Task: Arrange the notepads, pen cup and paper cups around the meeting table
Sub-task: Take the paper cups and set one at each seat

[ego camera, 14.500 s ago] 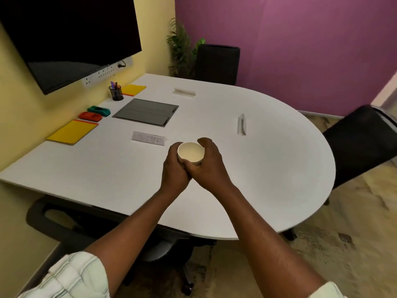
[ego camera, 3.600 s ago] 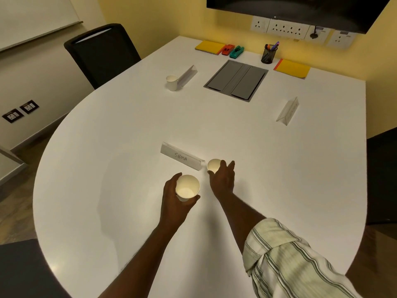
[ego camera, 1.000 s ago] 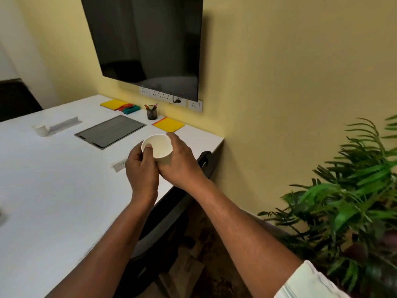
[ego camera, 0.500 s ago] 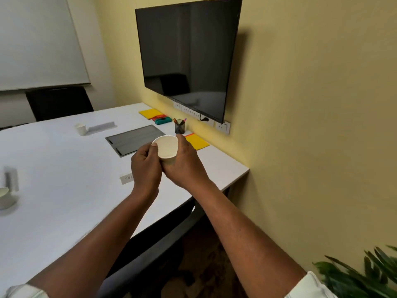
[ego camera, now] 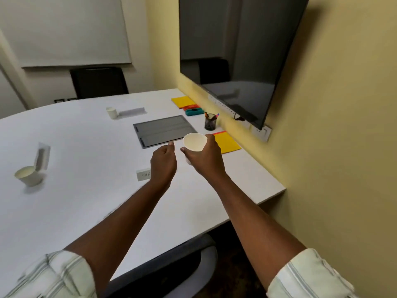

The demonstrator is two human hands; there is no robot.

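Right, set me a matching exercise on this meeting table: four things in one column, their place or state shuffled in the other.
1. black mesh pen cup
2. grey rectangular panel
3. right hand
4. left hand

a. grip empty
b. lying flat on the white table
c. between the yellow notepads, by the wall
d. grip round a white paper cup

Pairs: 1-c, 2-b, 3-d, 4-a.

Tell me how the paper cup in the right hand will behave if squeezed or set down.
The paper cup looks empty, so it is probably light. Its thin wall would likely dent if the right hand grips hard. Its base seems narrower than its rim, so a nudge might tip it.
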